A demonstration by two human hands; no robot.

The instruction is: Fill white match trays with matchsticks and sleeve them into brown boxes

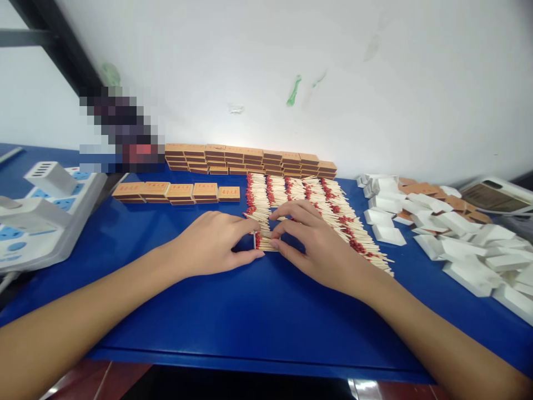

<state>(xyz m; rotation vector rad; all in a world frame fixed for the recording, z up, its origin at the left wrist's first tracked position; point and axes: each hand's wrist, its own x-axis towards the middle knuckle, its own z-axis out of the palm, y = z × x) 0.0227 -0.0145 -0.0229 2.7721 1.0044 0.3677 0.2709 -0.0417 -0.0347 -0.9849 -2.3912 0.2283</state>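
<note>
My left hand (216, 241) and my right hand (314, 241) meet at the middle of a blue table (233, 311). Between their fingertips they pinch a small bundle of red-tipped matches (263, 240) together with a white tray edge. The thumbs and forefingers of both hands close round the bundle. Just behind the hands, rows of loose matches (308, 203) lie spread on the table, red heads mostly to the left.
Orange matchboxes stand stacked along the wall (250, 160), and a shorter row (175, 191) lies in front at the left. White inner trays (458, 239) are heaped at the right. A white power strip (45, 211) sits at the left edge.
</note>
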